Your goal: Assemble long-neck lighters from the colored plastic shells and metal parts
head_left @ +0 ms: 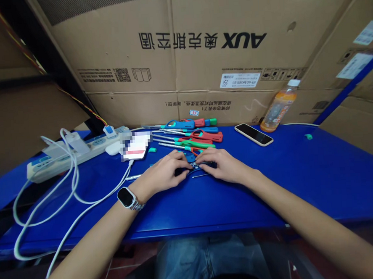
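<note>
My left hand (165, 172) and my right hand (221, 164) rest on the blue table (302, 178), fingertips meeting over a small blue lighter-like part (190, 158) with a thin metal rod (200, 175) sticking out below. Both hands have their fingers curled and pinched onto this small piece; what exactly each finger grips is partly hidden. A smartwatch (127, 198) is on my left wrist. Just behind my hands lies a pile of long-nosed gas lighters (192, 135) in blue, red and green with metal tubes.
A white power strip (76, 152) with white cables (51, 198) sits at the left. A phone with a blurred screen (136, 146) lies beside it. Another phone (253, 134) and an orange drink bottle (279, 106) are at the back right. Cardboard boxes (181, 51) wall the back.
</note>
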Demonstrator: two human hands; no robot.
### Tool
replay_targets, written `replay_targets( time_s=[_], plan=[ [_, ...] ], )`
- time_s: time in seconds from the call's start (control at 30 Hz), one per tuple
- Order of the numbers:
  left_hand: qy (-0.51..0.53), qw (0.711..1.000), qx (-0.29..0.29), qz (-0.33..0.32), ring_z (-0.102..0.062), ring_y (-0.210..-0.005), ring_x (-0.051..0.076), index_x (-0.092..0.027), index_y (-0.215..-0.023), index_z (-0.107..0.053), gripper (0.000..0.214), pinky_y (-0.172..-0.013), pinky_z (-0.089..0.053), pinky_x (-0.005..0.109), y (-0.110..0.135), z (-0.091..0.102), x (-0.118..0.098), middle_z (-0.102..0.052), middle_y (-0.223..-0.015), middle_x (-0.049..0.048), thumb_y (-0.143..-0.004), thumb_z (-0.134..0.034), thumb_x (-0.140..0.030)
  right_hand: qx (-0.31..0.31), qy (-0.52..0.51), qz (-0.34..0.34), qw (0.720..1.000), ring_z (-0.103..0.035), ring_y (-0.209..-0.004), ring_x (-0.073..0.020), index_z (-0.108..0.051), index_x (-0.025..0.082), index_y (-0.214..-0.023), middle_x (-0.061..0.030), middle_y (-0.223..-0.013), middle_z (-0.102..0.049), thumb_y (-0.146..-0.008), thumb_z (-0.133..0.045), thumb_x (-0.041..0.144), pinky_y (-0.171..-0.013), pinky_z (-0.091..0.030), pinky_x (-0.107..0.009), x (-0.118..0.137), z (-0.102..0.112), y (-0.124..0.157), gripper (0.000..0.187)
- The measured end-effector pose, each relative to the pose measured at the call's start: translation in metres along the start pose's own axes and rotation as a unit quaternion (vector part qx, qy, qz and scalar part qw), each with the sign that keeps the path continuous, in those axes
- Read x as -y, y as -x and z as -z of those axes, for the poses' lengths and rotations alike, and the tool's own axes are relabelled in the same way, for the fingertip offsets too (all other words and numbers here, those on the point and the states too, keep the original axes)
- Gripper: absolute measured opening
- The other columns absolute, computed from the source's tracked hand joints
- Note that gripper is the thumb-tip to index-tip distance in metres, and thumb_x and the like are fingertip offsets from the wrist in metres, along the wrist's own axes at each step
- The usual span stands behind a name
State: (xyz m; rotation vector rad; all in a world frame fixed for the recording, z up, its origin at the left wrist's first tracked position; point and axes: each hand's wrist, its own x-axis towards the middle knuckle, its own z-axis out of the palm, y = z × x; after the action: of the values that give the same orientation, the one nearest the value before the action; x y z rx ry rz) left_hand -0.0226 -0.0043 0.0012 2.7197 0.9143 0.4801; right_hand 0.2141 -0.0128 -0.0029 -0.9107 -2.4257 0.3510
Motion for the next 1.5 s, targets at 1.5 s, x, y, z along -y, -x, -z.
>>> replay_targets(
  time_s=[1.5],
  plan=[
    [0.083,0.981,-0.008,0.176,-0.066,-0.088,0.022,-0.016,-0.099,-0.075,0.031,-0.079,-0.052,0.032,0.019,0.028,0.057,-0.074,-0.098,0.008,-0.075,-0.07,-0.036,0.155,0.131,-0.014,0.979,-0.067,-0.098,-0.0251,-0.076,0.019,-0.101,-0.0072,-0.102,-0.075,-0.078,-0.071,0.029,-0.081,-0.049,-0.033,-0.011,-0.007,-0.081,0.025]
  ],
)
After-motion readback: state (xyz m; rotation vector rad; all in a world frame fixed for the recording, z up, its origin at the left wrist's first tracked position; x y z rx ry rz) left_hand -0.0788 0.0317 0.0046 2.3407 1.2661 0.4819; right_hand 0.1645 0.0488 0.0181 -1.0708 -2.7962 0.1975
